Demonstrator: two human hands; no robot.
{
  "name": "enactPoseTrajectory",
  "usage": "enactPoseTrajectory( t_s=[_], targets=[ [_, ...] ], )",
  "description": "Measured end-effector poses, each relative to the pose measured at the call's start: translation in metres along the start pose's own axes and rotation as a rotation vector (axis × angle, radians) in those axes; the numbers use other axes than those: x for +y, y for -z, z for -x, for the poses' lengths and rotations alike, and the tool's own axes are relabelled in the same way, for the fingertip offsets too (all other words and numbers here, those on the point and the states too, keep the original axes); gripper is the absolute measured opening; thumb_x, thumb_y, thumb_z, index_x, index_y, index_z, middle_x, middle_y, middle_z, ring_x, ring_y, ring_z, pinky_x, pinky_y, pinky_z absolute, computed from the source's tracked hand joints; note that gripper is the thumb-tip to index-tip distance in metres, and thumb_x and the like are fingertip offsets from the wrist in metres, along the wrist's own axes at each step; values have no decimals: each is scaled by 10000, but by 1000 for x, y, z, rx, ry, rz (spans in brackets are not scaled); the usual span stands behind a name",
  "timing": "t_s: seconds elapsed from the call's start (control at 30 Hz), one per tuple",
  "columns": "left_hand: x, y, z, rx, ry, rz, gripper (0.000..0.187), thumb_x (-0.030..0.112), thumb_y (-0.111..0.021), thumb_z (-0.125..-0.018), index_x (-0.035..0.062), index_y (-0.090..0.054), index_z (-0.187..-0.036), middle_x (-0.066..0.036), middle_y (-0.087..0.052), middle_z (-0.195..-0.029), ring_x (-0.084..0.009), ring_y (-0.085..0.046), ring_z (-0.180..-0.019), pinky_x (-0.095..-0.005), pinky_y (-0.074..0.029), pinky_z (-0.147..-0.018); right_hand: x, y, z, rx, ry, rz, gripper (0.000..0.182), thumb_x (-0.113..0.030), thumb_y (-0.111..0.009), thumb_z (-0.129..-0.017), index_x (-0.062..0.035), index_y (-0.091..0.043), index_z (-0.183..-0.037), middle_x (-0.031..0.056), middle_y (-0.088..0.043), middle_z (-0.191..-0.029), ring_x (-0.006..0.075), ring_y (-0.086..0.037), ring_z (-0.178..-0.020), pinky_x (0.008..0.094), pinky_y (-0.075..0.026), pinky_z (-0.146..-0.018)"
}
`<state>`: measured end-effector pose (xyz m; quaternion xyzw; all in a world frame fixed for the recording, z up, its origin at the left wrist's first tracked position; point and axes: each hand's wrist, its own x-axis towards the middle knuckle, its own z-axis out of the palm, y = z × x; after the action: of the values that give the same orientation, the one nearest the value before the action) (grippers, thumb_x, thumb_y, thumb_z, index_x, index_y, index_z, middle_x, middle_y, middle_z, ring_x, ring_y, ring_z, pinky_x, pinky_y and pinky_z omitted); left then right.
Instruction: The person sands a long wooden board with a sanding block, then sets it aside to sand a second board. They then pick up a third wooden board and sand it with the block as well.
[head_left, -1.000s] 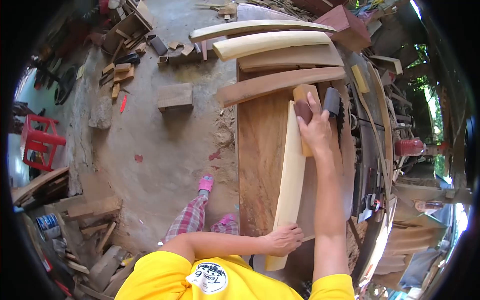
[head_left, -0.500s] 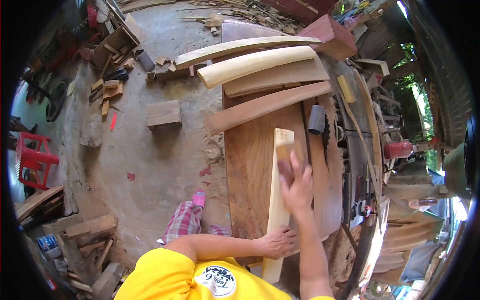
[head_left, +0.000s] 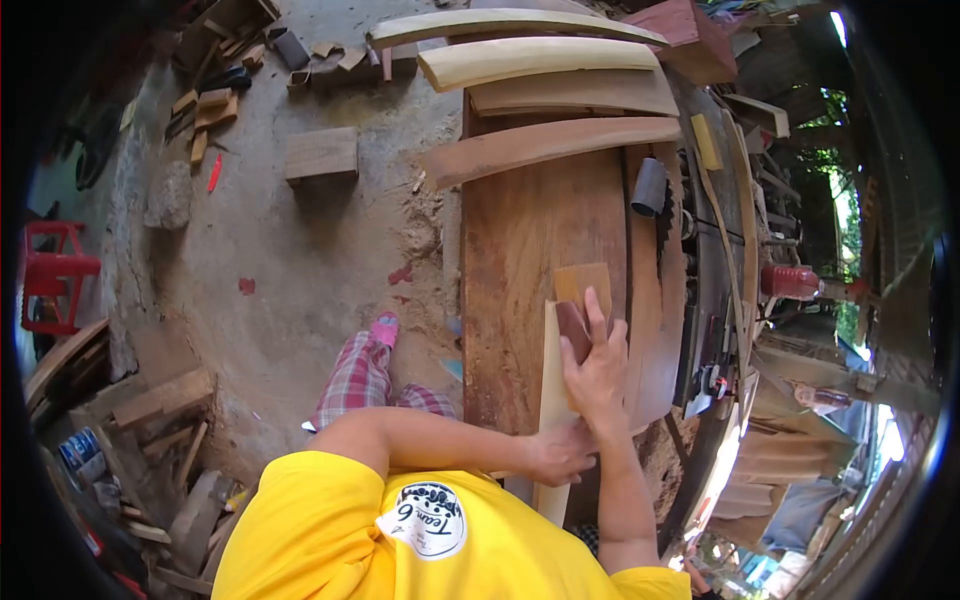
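A pale, narrow wooden plank (head_left: 554, 385) lies lengthwise on the brown wooden bench top (head_left: 510, 250), its near part hidden by my arms. My left hand (head_left: 562, 452) is closed round the plank near my body, under my right wrist. Over the plank's far end, my right hand (head_left: 598, 365) grips what looks like a sanding block (head_left: 582, 284), tan with a reddish-brown part under the fingers. My index finger stretches forward along it. The block's front reaches beyond the plank's tip.
Several curved wooden pieces (head_left: 560, 140) lie across the bench's far end. A grey cylinder (head_left: 647, 188) sits beside a toothed saw blade (head_left: 665, 235) right of the bench. On the floor are a wooden block (head_left: 322, 155) and scrap wood (head_left: 165, 400); a red stool (head_left: 60, 275) stands far left.
My right hand and the block have slid forward along the plank, past its far tip. The plank's far end sits nearer my body. My view has tilted, shifting the surroundings upward.
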<state>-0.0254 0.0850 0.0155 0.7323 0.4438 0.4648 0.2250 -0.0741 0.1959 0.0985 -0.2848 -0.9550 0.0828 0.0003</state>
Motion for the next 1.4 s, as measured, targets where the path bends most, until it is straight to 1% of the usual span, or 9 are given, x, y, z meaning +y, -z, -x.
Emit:
enactPoseTrajectory(
  t_s=[0.03, 0.27, 0.33, 0.47, 0.6, 0.73, 0.83, 0.93, 1.4],
  targets=[
    [-14, 6, -2, -292, 206, 130, 765, 268, -640, -829, 64, -348, -1506, -219, -366, -1536, -374, -245, -1482, -491, -173, -1228, -9, -2, 1, 15, -26, 23, 850, -241, -718, -846, -375, -261, -1550, 215, -460, -1061, 426, -566, -990, 527, -495, -833],
    [-8, 13, 0, -333, 137, 83, 383, 185, -561, -835, 43, -613, -1187, -153, -540, -1341, -322, -430, -1330, -477, -281, -1154, -11, -9, -67, -7, -145, -2, 804, -281, -722, -864, -382, -284, -1530, 190, -483, -1041, 413, -604, -884, 496, -511, -761],
    [-5, 10, 2, -95, 102, -136, 245, 179, -568, -829, 58, -645, -1027, -121, -574, -1242, -293, -481, -1241, -447, -315, -1115, -6, -10, -53, 30, -126, -28, 804, -287, -723, -866, -387, -282, -1531, 192, -484, -1042, 410, -600, -892, 490, -509, -758],
    [-8, -23, 6, 242, 175, -11, 356, 145, -508, -879, -10, -608, -1183, -157, -570, -1314, -295, -422, -1355, -456, -253, -1177, -3, -7, 16, 51, 39, -3, 735, -299, -702, -889, -383, -328, -1517, 203, -476, -1036, 405, -585, -914, 490, -499, -756],
    [-7, -30, 9, 192, 107, -230, 422, 180, -502, -874, -5, -567, -1248, -182, -504, -1404, -294, -410, -1388, -442, -267, -1162, -9, -11, 3, 56, 19, -16, 710, -294, -691, -893, -390, -340, -1503, 209, -482, -1040, 405, -595, -904, 501, -504, -762],
    [-12, -6, 3, 252, 120, -281, 277, 185, -519, -841, 21, -625, -1037, -102, -613, -1080, -234, -519, -1170, -418, -321, -1107, 0, -18, -53, 113, -80, 24, 750, -285, -695, -880, -397, -302, -1509, 222, -494, -1074, 428, -613, -935, 527, -517, -814],
    [3, 25, -5, -136, 374, -212, 383, 198, -552, -854, 11, -611, -1182, -117, -588, -1286, -278, -437, -1343, -448, -238, -1183, 12, -12, -42, 132, -76, 9, 778, -285, -698, -875, -399, -276, -1518, 227, -497, -1091, 441, -614, -967, 534, -520, -843],
    [-3, -21, 2, 356, 197, -360, 315, 242, -597, -806, 22, -645, -1026, -106, -623, -1068, -263, -504, -1194, -425, -277, -1131, 14, -8, 13, 47, 7, 52, 819, -293, -705, -870, -422, -237, -1530, 215, -476, -1125, 447, -598, -991, 522, -513, -862],
    [40, -38, 12, 284, 315, -345, 140, 181, -646, -767, 105, -639, -885, -55, -592, -930, -211, -548, -1014, -392, -360, -1008, 6, -13, 4, 51, 85, 21, 807, -306, -698, -858, -432, -256, -1522, 230, -487, -1103, 458, -618, -938, 550, -508, -843]
  ],
)
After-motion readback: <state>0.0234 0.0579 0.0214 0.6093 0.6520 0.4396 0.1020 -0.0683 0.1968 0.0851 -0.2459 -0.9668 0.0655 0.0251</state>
